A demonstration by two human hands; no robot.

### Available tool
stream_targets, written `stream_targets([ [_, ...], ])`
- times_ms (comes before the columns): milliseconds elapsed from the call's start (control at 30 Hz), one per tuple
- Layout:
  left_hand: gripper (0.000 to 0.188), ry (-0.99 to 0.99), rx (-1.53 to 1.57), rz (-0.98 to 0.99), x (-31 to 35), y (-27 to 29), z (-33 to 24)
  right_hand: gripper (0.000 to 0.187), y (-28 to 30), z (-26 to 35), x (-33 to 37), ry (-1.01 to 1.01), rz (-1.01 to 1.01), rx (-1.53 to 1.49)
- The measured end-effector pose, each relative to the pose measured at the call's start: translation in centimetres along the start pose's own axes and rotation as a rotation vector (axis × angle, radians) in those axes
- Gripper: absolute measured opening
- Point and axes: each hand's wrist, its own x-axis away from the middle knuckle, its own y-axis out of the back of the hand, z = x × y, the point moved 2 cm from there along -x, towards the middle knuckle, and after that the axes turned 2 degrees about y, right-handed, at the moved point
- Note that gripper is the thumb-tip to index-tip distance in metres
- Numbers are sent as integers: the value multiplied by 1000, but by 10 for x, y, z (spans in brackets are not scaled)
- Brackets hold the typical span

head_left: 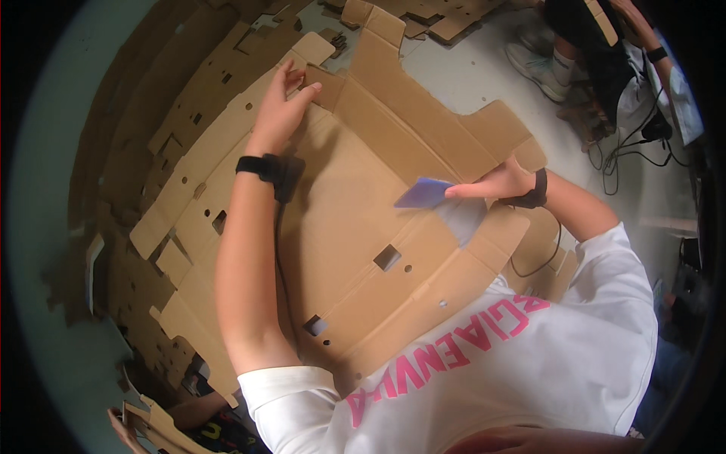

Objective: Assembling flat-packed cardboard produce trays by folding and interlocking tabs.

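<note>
- In the head view we are working over a large tan cardboard sheet [340, 189], which is lying across the middle, between our arms and up against our white shirt [491, 371].
- Our left hand [280, 112] is reaching to the far side, its fingers curling and its thumb resting at a small tab [325, 89]; we cannot tell whether they are pinching it.
- Our right hand [505, 183] is gripping a blue piece [421, 194], thumb on top, the other fingers hiding from view.
- For good handling, we should probably be keeping the left touch light, because a thin tab may be tearing or creasing if we are forcing it.
- We should also be pressing the blue piece evenly, watching that its pointed corner is not digging into the board, and keeping the black cable [280, 257] clear of the edges.
- As for materials, we are seeing matte, smooth board with straight score lines, a square opening [387, 258] and a small round hole [407, 268].
- Along its far side a notched strip [412, 132] is running at a slant, its outer corners rounding off; the blue piece is looking thin and flat.
</note>
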Motion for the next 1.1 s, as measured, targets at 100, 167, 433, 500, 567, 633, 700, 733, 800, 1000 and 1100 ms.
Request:
stream_targets([
  [100,56,22,57,40,7,4,-10,39,-1,2,0,42,-44,66],
  [167,40,16,167,52,19,5,-21,38,-4,3,1,40,-8,96],
  [433,61,80,192,310,89,-38,-37,30,-21,23,-3,96,112,328],
  [500,64,149,353,235,95,-35,-30,36,-24,28,-5,131,79,406],
  [567,63,115,298,210,97,-31,-23,28,-28,31,-7,57,120,377],
  [633,62,124,243,190,99,-29,-14,44,-34,34,-9,-2,142,307],
  [700,63,65,138,172,103,-27,-8,97,-41,37,-11,-27,175,320],
  [733,63,49,156,177,105,-26,-4,97,-45,38,-13,-31,179,321],
  [800,53,15,249,211,109,-26,2,93,-48,42,-14,89,59,286],
  [1000,41,402,860,126,109,-12,29,84,-50,38,-11,-10,275,380],
  [1100,49,334,968,101,108,-6,30,82,-52,40,-10,30,230,341],
])
